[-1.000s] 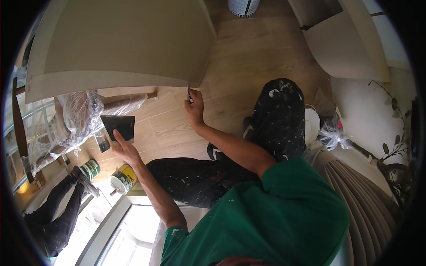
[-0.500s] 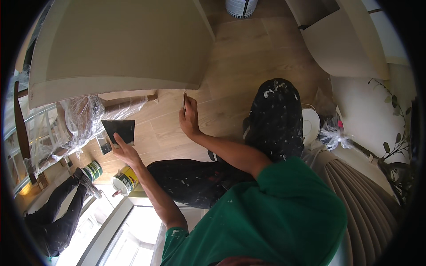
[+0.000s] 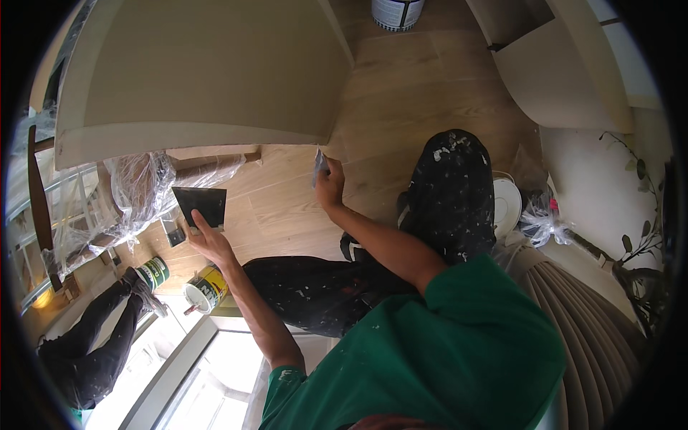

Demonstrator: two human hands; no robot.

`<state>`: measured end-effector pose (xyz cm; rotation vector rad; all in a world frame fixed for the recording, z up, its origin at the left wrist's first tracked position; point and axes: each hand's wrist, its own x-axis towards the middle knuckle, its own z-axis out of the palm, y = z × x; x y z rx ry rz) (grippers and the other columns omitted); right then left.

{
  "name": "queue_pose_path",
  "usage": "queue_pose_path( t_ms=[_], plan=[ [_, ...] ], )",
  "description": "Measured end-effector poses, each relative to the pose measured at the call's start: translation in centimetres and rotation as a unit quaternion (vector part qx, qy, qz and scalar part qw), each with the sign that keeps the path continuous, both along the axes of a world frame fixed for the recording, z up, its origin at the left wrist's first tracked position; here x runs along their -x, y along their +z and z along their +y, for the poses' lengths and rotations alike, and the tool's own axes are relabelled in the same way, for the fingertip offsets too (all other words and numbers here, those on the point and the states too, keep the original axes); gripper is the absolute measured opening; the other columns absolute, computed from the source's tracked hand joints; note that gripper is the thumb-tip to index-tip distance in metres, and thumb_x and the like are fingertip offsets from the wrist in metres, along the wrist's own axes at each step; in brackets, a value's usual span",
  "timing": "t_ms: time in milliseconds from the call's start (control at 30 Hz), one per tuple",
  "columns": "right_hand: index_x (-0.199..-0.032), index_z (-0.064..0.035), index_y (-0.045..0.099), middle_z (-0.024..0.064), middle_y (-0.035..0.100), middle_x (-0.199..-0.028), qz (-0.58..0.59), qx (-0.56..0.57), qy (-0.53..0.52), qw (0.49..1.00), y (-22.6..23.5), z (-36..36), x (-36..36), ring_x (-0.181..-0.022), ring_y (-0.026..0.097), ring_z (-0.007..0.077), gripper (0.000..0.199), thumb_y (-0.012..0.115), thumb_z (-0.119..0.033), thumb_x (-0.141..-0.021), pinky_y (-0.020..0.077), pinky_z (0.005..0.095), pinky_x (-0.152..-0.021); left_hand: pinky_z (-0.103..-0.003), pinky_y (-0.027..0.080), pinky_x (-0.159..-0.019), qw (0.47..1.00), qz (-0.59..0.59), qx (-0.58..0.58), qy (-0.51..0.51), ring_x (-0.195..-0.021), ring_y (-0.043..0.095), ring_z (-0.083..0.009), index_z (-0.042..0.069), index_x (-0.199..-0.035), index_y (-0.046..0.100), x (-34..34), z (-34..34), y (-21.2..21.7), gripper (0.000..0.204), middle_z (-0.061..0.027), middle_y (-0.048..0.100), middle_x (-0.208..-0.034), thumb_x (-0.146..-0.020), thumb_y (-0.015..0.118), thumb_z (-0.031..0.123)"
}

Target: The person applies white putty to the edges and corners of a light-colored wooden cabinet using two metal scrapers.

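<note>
My left hand is closed on a broad dark putty blade that widens away from the hand, the thumb lying over its face. To its right, my right hand grips a small putty knife. The knife's greyish blade points up close to the lower right corner of a large beige panel. Whether the blade touches the panel, I cannot tell. The knife's handle is hidden in my fingers.
Clear plastic wrap covers wooden pieces at the left. A yellow bucket and a green-and-white bucket stand near another person's legs. A white lid lies beside my knee; a white bucket stands far ahead.
My right hand has moved slightly right and down, and the small knife has turned so its blade face shows. The dark blade in my left hand has shifted a little right in view.
</note>
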<state>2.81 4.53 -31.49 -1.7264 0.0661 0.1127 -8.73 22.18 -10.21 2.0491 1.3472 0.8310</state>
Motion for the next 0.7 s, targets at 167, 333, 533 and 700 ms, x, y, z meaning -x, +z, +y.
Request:
queue_pose_path(
  t_ms=[167, 333, 533, 700],
  plan=[
    [-0.115, 0.0011, 0.063, 0.0174, 0.059, -0.104, 0.013, -0.039, 0.006, 0.999, 0.6, 0.7, -1.8, -0.098, 0.059, 0.0314, 0.031, 0.052, 0.001, -0.086, 0.0468, 0.0385, -0.087, -0.039, 0.041, -0.061, 0.995, -0.023, -0.098, -0.013, -0.065, 0.044, -0.0183, -0.016, -0.112, 0.061, 0.4, 0.8, -1.1, 0.064, -0.0114, 0.059, -0.072, -0.099, 0.059, 0.047],
    [-0.123, 0.0016, 0.063, 0.0172, 0.061, -0.11, 0.061, -0.069, 0.037, 0.995, 3.3, 0.7, -2.1, -0.106, 0.059, 0.0284, 0.04, 0.051, 0.0, -0.085, 0.045, 0.0344, -0.094, -0.039, 0.042, -0.061, 0.993, -0.037, -0.108, -0.027, -0.064, 0.043, -0.0182, -0.016, -0.113, 0.06, -0.3, 0.1, -0.6, 0.064, -0.012, 0.059, -0.072, -0.1, 0.058, 0.046],
    [-0.125, 0.0005, 0.062, 0.0156, 0.06, -0.109, -0.008, -0.093, 0.041, 0.995, 6.0, 1.0, -1.7, -0.101, 0.057, 0.0268, 0.044, 0.05, 0.005, -0.083, 0.0462, 0.0341, -0.09, -0.039, 0.04, -0.098, 0.999, -0.024, -0.028, -0.023, -0.113, 0.053, -0.0324, -0.016, -0.135, 0.047, 0.0, -0.1, 0.1, 0.063, -0.0288, 0.054, -0.127, -0.102, 0.057, 0.037],
    [-0.13, -0.001, 0.058, 0.0164, 0.058, -0.111, -0.062, -0.061, 0.057, 0.995, 6.4, 0.1, -1.0, -0.103, 0.056, 0.0325, 0.053, 0.046, 0.011, -0.08, 0.0462, 0.04, -0.092, -0.039, 0.043, -0.079, 0.999, -0.024, -0.047, -0.012, -0.086, 0.05, -0.0248, -0.016, -0.128, 0.053, -0.1, -0.3, -0.2, 0.066, -0.0216, 0.06, -0.098, -0.101, 0.057, 0.043]
  ],
)
